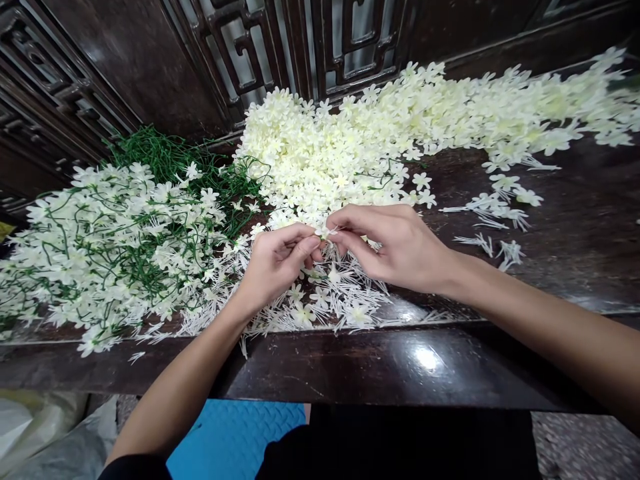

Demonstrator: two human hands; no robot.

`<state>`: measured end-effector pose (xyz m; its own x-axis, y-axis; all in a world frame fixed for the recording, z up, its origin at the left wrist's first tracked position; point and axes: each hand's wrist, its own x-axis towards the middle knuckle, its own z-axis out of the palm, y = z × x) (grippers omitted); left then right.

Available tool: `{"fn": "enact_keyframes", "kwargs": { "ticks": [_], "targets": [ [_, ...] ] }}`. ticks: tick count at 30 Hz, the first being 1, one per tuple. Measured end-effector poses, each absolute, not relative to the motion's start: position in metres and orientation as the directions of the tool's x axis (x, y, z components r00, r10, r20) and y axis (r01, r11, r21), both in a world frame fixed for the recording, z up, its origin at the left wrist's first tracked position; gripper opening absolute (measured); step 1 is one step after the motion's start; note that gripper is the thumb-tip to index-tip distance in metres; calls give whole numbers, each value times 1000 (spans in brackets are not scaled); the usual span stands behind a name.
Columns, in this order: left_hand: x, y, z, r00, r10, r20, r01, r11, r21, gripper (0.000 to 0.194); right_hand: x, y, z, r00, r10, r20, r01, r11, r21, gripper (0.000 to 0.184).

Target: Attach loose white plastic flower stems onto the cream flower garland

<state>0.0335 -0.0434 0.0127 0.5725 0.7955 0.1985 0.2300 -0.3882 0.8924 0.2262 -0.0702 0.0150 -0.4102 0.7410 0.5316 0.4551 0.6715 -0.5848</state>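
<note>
My left hand (pixel 277 267) and my right hand (pixel 400 250) meet fingertip to fingertip above the bench. Both are closed in a pinch on one small white artificial flower (pixel 326 233); a bit of green shows by the left fingertips, and the fingers hide most of it. Beneath the hands lies a heap of thin white stamen sprigs (pixel 357 297) with a few blossoms among them. Right behind the fingers begins a large pile of loose cream flower heads (pixel 320 160). To the left spreads a heap of white flowers on green stems (pixel 115 227).
Bare green plastic stems (pixel 155 153) lie tangled behind the left heap. Several white sprigs (pixel 505 207) are scattered at the right on the dark wooden bench (pixel 575 240). A carved lattice back (pixel 245 53) rises behind. Below are a blue mat (pixel 230 433) and plastic bags (pixel 50 427).
</note>
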Motion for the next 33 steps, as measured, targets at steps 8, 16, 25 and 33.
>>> {"fn": "enact_keyframes", "kwargs": {
  "ticks": [8, 16, 25, 33],
  "targets": [
    [32, -45, 13, 552, 795, 252, 244, -443, 863, 11, 223, -73, 13, -425, 702, 572, 441, 712, -546, 16],
    [33, -47, 11, 544, 707, 452, 269, -657, 704, 13, 219, -77, 14, -357, 749, 559, 436, 662, -610, 13],
    [34, -46, -1, 539, 408, 737, 361, -902, 235, 18, 215, -82, 16, -275, 902, 334, 369, 420, -829, 8],
    [35, -43, 3, 585, 448, 676, 463, -869, 175, 12, 230, -69, 22, -352, 917, 186, 340, 311, -887, 40]
  ]
}}
